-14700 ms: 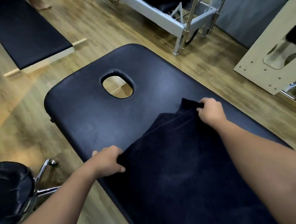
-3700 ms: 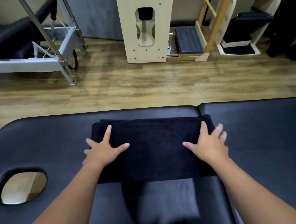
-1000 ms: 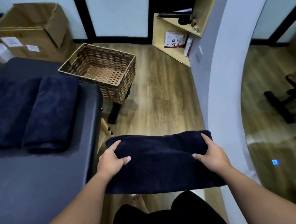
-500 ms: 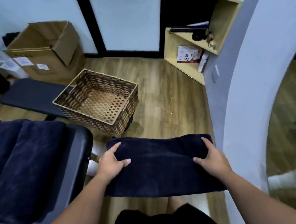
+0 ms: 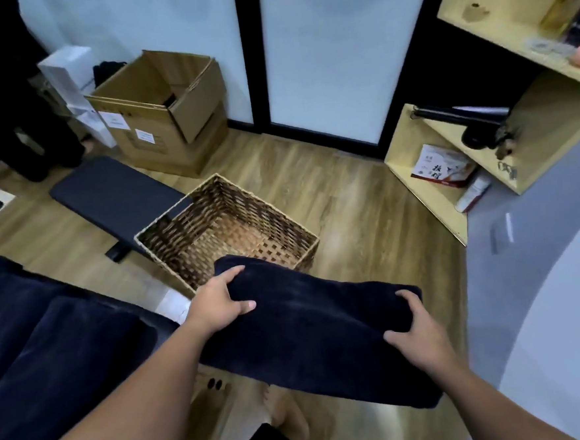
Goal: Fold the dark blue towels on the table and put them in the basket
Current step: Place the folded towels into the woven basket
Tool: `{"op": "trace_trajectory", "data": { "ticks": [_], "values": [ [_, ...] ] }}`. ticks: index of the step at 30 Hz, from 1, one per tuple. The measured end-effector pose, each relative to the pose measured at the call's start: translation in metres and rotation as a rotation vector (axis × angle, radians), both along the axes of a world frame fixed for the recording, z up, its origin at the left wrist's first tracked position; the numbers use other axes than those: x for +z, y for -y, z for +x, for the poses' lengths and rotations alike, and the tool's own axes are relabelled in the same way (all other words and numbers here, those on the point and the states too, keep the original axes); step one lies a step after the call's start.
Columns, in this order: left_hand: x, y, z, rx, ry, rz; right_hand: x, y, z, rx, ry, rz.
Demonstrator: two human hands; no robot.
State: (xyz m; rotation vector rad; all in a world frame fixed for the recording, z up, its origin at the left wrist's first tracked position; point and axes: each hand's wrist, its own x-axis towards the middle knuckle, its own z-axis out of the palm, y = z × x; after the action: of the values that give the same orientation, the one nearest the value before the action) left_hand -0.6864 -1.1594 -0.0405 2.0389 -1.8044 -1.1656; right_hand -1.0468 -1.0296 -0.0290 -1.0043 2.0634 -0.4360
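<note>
Here, left hand [image 5: 219, 302] and right hand [image 5: 417, 336] grip ends of folded dark blue towel [image 5: 309, 325], frame center, just below-right of wicker basket [image 5: 165, 225]; more towels [image 5: 50, 339] lower left.

Left hand [image 5: 219, 302] and right hand [image 5: 416, 334] are gripping the ends of a folded towel [image 5: 309, 325], holding it in the air just before the basket [image 5: 227, 231]. More towels [image 5: 50, 339] are lying left of the basket, a box [image 5: 164, 108] sitting behind it.

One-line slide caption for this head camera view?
Both hands, left hand and right hand, carry a folded towel toward the wicker basket.
</note>
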Motion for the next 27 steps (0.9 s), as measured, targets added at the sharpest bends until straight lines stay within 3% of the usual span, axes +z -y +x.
{"op": "trace_trajectory", "data": {
  "ticks": [7,17,27],
  "values": [
    [0.012,0.136,0.034,-0.054,0.204,-0.041,0.007,0.122,0.054,0.05,0.08,0.05],
    [0.031,0.254,0.077,-0.05,0.459,-0.074,-0.013,0.24,0.124,0.125,0.164,0.032],
    [-0.023,0.331,0.095,-0.248,0.517,-0.092,-0.075,0.285,0.215,-0.241,0.168,0.091]
  ]
}}
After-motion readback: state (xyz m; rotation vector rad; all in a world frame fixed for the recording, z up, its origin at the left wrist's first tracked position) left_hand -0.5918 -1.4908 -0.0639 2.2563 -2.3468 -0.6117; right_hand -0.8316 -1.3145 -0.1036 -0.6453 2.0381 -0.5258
